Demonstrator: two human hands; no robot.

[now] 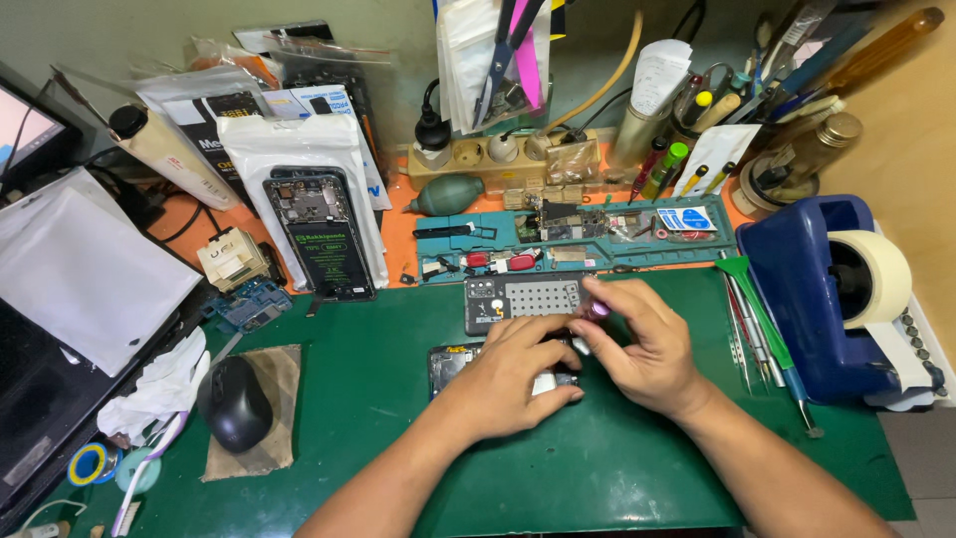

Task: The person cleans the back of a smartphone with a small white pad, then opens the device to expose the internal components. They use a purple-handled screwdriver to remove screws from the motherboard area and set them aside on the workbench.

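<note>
left hand (pixel 513 374) on opened phone (pixel 450 364) | right hand (pixel 645 349) perhaps pinching purple-tipped tool (pixel 596 310)

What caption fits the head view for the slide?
Both hands, left and right, work on an opened phone on a green mat, right fingers pinching a small pink-tipped tool.

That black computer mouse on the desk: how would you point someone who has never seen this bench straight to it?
Start at the green work mat that covers the middle of the desk and go to its left edge. There a small brown cloth pad lies, and the black computer mouse sits on its left side. It is the only smooth, rounded black thing there, beside a crumpled white rag.
</note>
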